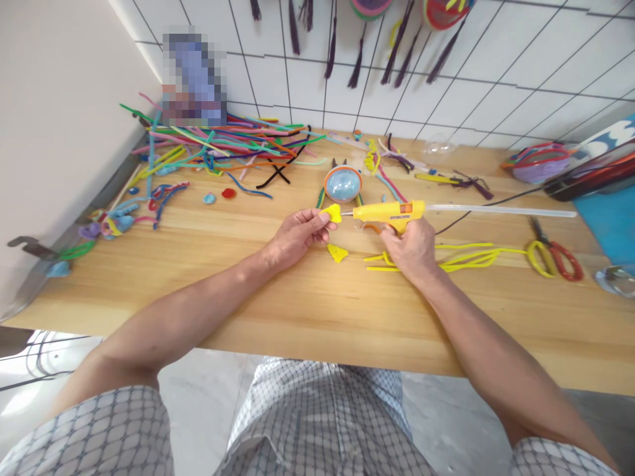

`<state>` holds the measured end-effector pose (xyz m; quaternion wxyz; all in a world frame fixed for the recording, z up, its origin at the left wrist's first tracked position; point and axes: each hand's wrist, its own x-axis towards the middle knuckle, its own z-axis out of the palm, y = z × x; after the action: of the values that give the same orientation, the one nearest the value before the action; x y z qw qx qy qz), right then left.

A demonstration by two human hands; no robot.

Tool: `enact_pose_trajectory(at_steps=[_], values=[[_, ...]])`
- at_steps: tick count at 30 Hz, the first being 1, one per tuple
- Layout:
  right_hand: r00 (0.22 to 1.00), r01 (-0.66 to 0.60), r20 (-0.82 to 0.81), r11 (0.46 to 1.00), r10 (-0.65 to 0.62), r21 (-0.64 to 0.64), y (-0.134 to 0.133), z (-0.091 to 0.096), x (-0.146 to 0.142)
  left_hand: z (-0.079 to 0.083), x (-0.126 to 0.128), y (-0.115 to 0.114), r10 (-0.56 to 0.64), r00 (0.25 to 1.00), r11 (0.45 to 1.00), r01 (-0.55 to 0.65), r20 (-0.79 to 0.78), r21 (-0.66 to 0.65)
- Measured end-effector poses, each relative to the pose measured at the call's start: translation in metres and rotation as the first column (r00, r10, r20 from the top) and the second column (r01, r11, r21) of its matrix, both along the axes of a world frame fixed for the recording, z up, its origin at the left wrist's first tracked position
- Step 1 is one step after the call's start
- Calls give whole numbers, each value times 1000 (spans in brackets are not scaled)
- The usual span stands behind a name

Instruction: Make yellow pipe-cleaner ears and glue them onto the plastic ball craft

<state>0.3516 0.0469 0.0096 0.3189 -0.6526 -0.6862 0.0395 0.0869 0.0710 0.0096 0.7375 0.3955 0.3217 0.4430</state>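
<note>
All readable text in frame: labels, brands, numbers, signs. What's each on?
Legible text: none.
Yellow glue gun: small marking on its side, too small and blurred to read.
Upper left: pixelated, cannot tell.

Wooden tabletop (pixel 297 297), pale-grained, beneath both grips, strewn with bright craft pieces.
Just to the near side of the grip of the left hand (pixel 300 237), a loose yellow fuzzy piece (pixel 338 253); just beyond it, a blue oval piece (pixel 343 184) with an orange rim; farther off and leftward, a tangled heap of coloured pipe cleaners (pixel 213 149), with a small blue piece (pixel 209 198) and a red piece (pixel 229 193) nearer by; to either side of the grip of the right hand (pixel 413 248), loose yellow strips (pixel 471 259); well right of it, open scissors (pixel 553 256); beyond it, a dark tassel (pixel 479 185).
</note>
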Motion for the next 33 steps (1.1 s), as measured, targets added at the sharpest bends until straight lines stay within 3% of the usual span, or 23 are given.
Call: enact_pose_trajectory(at_steps=[33], values=[[1000, -14, -17, 1000, 13, -6, 0, 1, -2, -2, -1, 2, 22, 998, 999, -21, 59, -27]])
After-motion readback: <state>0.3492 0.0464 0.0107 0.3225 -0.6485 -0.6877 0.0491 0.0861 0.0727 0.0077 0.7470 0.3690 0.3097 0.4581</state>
